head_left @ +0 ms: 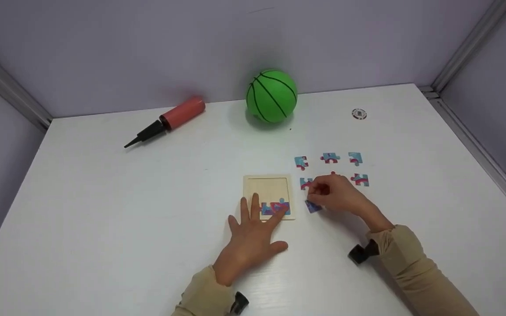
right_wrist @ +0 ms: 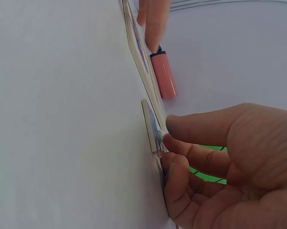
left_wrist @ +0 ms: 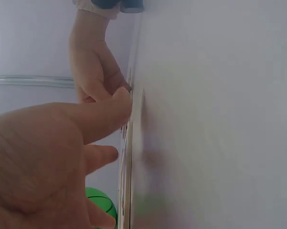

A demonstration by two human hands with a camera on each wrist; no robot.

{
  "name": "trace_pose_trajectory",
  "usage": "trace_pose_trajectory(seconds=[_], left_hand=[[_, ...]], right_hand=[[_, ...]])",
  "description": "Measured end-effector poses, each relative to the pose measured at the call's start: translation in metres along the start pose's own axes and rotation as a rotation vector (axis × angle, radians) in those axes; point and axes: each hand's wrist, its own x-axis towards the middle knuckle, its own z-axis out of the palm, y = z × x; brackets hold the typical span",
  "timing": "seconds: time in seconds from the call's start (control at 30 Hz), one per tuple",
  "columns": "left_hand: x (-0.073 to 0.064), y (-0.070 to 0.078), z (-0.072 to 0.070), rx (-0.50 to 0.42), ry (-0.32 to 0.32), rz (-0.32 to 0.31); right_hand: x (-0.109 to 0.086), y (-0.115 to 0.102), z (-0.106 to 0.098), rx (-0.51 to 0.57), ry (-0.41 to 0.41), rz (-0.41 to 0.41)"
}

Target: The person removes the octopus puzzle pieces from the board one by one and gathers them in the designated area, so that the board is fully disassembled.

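Observation:
My left hand (head_left: 253,241) lies with fingers spread over the lower part of a wooden puzzle tray (head_left: 291,193). Its index fingertip rests on joined purple, pink and blue puzzle pieces (head_left: 275,210) along the tray's bottom edge. To the right of the tray, my right hand (head_left: 338,193) pinches a dark purple-blue puzzle piece (head_left: 313,206) between thumb and fingers. The right wrist view shows this held piece (right_wrist: 152,128) tilted, close to the table. In the left wrist view, the left thumb (left_wrist: 102,117) overlaps the right hand (left_wrist: 98,71) behind it.
Several loose pieces, including a corner piece (head_left: 355,158) and a pink-blue one (head_left: 360,179), lie beyond and beside the right hand, partly covering one. Farther back are a green ball (head_left: 272,96), a red and black hand pump (head_left: 185,113) and a poker chip (head_left: 359,114).

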Motion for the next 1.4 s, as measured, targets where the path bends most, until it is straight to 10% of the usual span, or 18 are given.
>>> trace_pose_trajectory(seconds=[0.5, 0.87, 1.4], left_hand=[[-0.003, -0.008, 0.0, 0.004, -0.037, -0.031], [-0.004, -0.007, 0.0, 0.124, -0.076, -0.016], [0.0, -0.005, -0.004, 0.118, -0.099, -0.046]], right_hand=[[0.014, -0.031, 0.011, 0.037, 0.008, -0.075], [0.041, -0.067, 0.041, 0.037, -0.169, -0.224], [0.043, -0.067, 0.042, -0.025, -0.22, -0.265]])
